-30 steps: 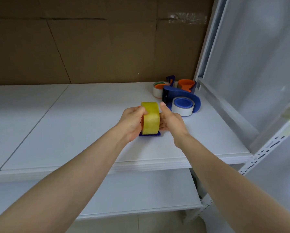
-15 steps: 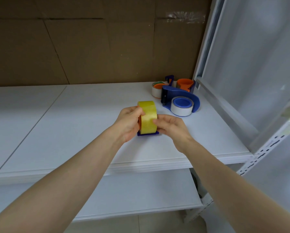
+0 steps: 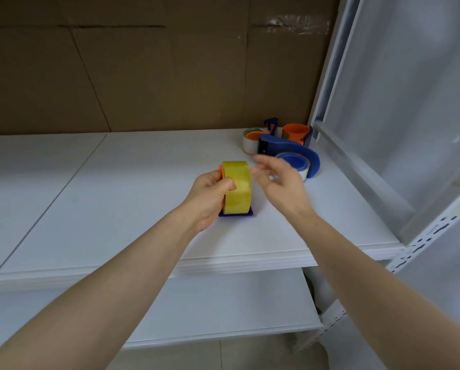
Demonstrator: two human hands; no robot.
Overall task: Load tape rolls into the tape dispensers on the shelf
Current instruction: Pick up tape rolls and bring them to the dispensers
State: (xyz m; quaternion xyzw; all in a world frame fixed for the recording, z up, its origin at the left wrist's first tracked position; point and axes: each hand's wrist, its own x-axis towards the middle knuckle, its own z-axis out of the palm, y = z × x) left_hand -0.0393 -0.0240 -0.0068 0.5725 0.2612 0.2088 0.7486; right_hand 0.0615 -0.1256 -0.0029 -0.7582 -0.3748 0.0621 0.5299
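Note:
A yellow tape roll point(image 3: 237, 190) stands on edge in a small blue dispenser point(image 3: 236, 214) with an orange hub, in the middle of the white shelf point(image 3: 116, 198). My left hand point(image 3: 210, 196) grips the roll and dispenser from the left side. Just right of the roll, my right hand point(image 3: 279, 180) hovers with fingers spread, blurred, touching nothing. Behind it lies a larger blue dispenser point(image 3: 298, 153) holding a white tape roll with a blue core point(image 3: 292, 162).
At the back right corner stand a clear tape roll point(image 3: 250, 141) and another dispenser with an orange hub point(image 3: 295, 133). A brown cardboard wall backs the shelf. A white metal upright and rail point(image 3: 357, 169) bound the right side. A lower shelf board point(image 3: 223, 311) sits beneath.
My right hand has let go of the yellow roll and moved up and to the right, fingers spreading. My left hand keeps its grip on the roll and dispenser.

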